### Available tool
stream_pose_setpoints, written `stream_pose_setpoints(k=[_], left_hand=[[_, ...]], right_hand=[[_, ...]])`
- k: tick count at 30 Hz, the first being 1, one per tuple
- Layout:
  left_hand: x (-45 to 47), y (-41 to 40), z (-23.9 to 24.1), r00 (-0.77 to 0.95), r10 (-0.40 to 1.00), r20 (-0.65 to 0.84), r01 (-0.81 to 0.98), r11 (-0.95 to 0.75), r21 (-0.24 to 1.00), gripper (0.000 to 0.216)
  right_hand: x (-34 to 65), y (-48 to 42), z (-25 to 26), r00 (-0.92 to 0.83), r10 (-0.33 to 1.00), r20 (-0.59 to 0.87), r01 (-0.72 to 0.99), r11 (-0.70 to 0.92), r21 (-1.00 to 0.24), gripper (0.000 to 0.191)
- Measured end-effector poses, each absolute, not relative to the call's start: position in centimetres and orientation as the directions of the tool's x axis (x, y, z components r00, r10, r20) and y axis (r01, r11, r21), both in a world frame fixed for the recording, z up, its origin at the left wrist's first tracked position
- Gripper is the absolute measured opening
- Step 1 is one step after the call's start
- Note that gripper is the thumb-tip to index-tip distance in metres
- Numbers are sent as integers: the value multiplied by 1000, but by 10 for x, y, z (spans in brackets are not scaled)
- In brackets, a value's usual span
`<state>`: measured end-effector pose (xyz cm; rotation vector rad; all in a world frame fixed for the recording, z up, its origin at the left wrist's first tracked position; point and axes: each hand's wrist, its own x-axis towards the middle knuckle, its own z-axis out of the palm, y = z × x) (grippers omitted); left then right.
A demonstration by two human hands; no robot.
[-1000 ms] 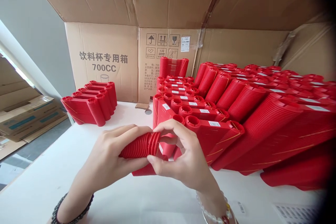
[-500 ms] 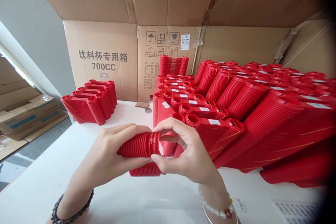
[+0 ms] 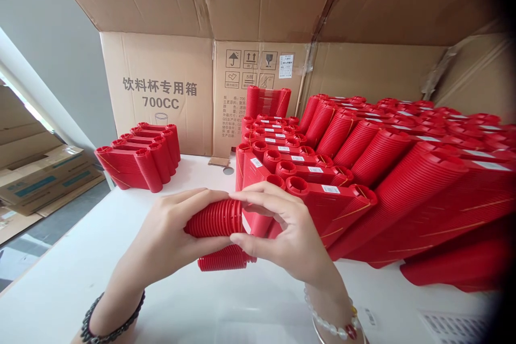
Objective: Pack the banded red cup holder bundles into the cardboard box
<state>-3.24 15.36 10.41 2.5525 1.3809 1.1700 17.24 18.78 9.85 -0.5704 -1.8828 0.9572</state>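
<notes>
Both hands hold a short stack of red plastic trays just above a white table. My left hand wraps round the stack's ribbed left end, thumb under and fingers over. My right hand pinches the stack's front face between thumb and fingers. A lower ribbed tube of the same stack shows beneath the hands. The stack's far side is hidden behind my right hand. A dark bead bracelet sits on my left wrist, a pale bead bracelet on my right.
Long banded rows of red trays fill the table's right side. A smaller red bundle lies at the left rear. Cardboard boxes wall the back. Flat cartons lie off the table's left edge. A label sheet lies near the front right.
My right fingers have closed down over the stack's front face, covering its open end. The stack has shifted slightly; my left hand keeps its grip.
</notes>
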Motion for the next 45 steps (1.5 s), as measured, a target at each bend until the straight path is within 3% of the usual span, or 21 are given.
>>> stream_pose_setpoints(k=[11, 23, 37, 45], left_hand=[[-33, 155, 103, 373, 674, 638, 738, -632, 237, 33], [-34, 152, 104, 375, 694, 615, 744, -621, 247, 33], [-33, 157, 106, 367, 745, 556, 709, -611, 351, 32], [-33, 158, 105, 381, 727, 571, 696, -632, 340, 31]], right_hand=[[171, 189, 99, -474, 760, 445, -49, 482, -875, 42], [167, 185, 101, -475, 727, 496, 17, 571, -821, 39], [169, 187, 101, -460, 732, 502, 15, 572, -820, 35], [168, 187, 100, -441, 743, 504, -2, 560, -828, 38]])
